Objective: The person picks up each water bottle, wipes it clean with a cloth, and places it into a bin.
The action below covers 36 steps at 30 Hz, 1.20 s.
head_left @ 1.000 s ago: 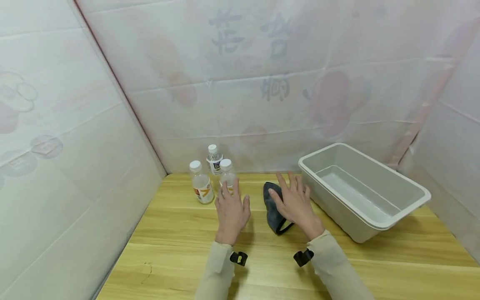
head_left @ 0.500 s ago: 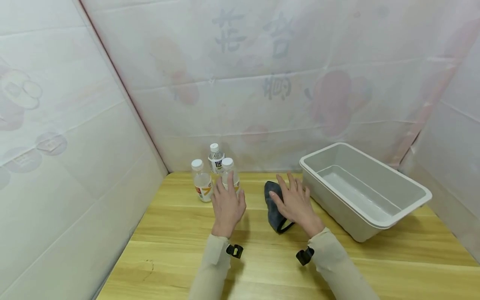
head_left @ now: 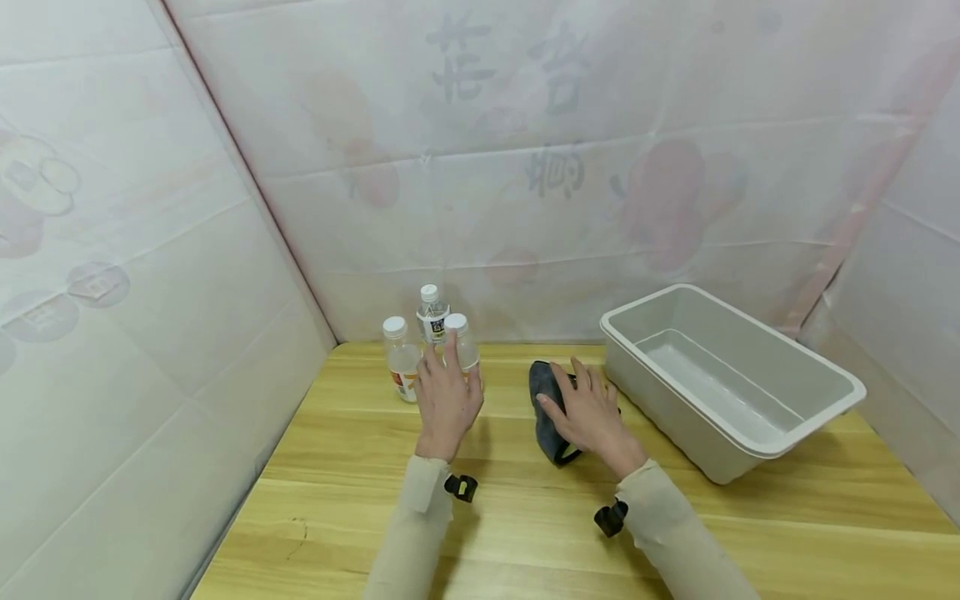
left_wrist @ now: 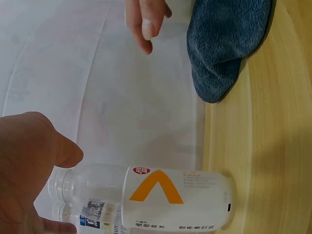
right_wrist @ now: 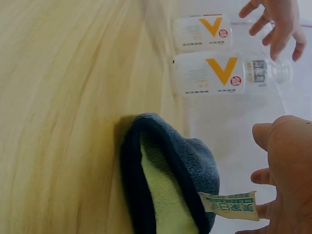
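Note:
My left hand (head_left: 444,402) is held over the wooden table with its fingers spread, before the clear bottles. The front right bottle (head_left: 467,354) has a white cap and a label with an orange V, and the fingers partly cover it. A similar bottle (head_left: 402,358) stands to its left, and a third bottle (head_left: 431,317) with a dark-marked label stands behind. My right hand (head_left: 592,417), fingers loosely extended, hovers at a dark blue-grey plush cloth item (head_left: 546,417). The right wrist view shows its yellow-green inside (right_wrist: 165,190) and a printed tag (right_wrist: 229,205) near the fingers.
A light grey plastic bin (head_left: 705,417) stands at the right, open side up. White printed sheeting (head_left: 480,208) walls the back and sides of the wooden table (head_left: 337,500).
My left hand has moved left and forward, closer to the bottles. The right hand has lowered slightly toward the plush item. Bottles, plush item and bin stay where they were.

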Motion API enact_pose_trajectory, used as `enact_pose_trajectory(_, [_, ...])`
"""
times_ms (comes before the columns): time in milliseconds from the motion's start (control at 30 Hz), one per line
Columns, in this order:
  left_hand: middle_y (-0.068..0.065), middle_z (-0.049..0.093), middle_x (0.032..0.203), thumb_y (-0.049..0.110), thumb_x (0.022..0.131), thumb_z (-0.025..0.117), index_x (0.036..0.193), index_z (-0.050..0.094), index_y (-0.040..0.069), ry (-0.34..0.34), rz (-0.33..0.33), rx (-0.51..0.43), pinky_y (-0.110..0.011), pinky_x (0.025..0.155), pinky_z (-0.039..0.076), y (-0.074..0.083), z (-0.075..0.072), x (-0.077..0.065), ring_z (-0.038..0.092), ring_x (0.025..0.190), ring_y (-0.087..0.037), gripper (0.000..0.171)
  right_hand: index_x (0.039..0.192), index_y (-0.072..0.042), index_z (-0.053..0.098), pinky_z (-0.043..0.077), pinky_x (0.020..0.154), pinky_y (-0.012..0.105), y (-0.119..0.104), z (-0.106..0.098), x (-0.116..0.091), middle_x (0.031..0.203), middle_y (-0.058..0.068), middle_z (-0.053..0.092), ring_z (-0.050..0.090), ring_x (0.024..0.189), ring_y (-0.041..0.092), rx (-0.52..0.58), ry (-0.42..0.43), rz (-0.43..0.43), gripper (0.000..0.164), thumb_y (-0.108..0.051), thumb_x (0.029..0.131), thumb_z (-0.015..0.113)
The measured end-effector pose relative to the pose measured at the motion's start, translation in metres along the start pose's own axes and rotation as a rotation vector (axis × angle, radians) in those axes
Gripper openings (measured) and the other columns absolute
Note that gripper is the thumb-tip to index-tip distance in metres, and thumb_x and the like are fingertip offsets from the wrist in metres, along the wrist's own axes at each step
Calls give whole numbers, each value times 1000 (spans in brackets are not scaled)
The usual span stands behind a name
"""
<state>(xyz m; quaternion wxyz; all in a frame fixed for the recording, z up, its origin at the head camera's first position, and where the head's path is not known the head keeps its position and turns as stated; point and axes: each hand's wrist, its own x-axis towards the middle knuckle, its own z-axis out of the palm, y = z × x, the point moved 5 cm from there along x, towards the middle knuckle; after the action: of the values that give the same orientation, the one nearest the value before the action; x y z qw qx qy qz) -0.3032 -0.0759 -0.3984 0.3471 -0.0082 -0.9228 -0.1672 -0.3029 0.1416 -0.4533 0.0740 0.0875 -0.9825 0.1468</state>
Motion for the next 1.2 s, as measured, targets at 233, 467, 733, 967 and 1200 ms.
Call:
enact_pose_trajectory(233, [-25, 45, 128, 36, 81, 61, 140, 29, 20, -36, -35, 2, -48, 67, 47, -4, 0, 1, 54, 92, -38, 69, 144, -24, 21, 16, 96, 70, -2, 6, -3, 150, 17, 16, 19, 134, 42, -12, -31, -14, 67, -60, 89, 34])
enact_pose_trajectory(467, [-25, 43, 128, 35, 81, 60, 140, 29, 19, -22, -23, 7, -48, 69, 46, -4, -1, 3, 53, 93, -39, 68, 144, -24, 23, 22, 93, 70, -2, 14, -3, 149, 17, 18, 23, 132, 44, -23, -55, -13, 66, -58, 89, 38])
enact_pose_trajectory(733, [-26, 42, 129, 35, 82, 60, 140, 28, 20, -48, -30, 16, -49, 71, 46, -5, -1, 4, 52, 95, -39, 68, 143, -29, 23, 29, 86, 71, 2, 26, -6, 146, 20, 23, 30, 127, 46, -53, -103, -4, 67, -58, 86, 43])
enact_pose_trajectory(967, [-26, 43, 126, 32, 81, 60, 139, 28, 19, -39, -18, 15, -49, 68, 47, -6, -2, 5, 53, 92, -38, 68, 143, -30, 22, 34, 83, 69, 8, 33, -6, 145, 23, 22, 31, 125, 49, -36, -119, 1, 71, -55, 84, 52])
enact_pose_trajectory(1200, [-27, 41, 129, 33, 82, 58, 141, 26, 19, -76, -28, 2, -51, 72, 46, -7, 0, 7, 52, 98, -40, 68, 142, -29, 25, 38, 82, 65, 8, 32, -4, 142, 24, 29, 36, 121, 50, -30, -102, -17, 72, -51, 82, 58])
